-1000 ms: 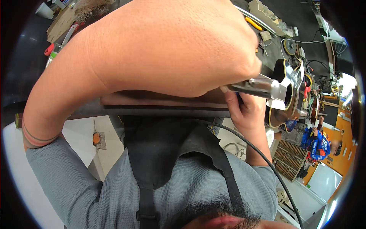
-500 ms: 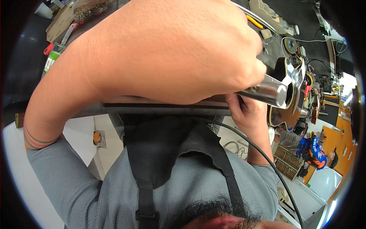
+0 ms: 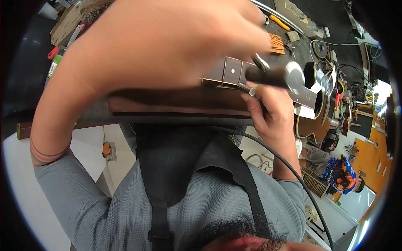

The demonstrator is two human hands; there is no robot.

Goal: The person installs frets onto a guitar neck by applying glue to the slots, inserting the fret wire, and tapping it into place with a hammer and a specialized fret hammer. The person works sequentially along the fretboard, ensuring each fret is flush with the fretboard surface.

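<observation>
Close to the camera, my left hand is closed around a hammer, its fingers partly out of sight. The hammer, smeared by motion, has a shiny round face and hangs above the guitar neck. My right hand pinches a short metal rod with a flat round end between thumb and fingers. This rod lies at the near edge of the dark fretboard, which shows metal frets and a pale dot. To the right, the guitar body is partly covered by white sheets. My left forearm hides much of the neck.
A dark padded rest runs along the near bench edge. Beyond the neck are a slotted wooden block and a yellow-handled tool. A black cable crosses my right arm. Another person is farther right.
The hammer has lifted away from above my right hand, toward the far side, uncovering the metal rod and fretboard. My right hand stays nearly in place. The other person has shifted slightly.
</observation>
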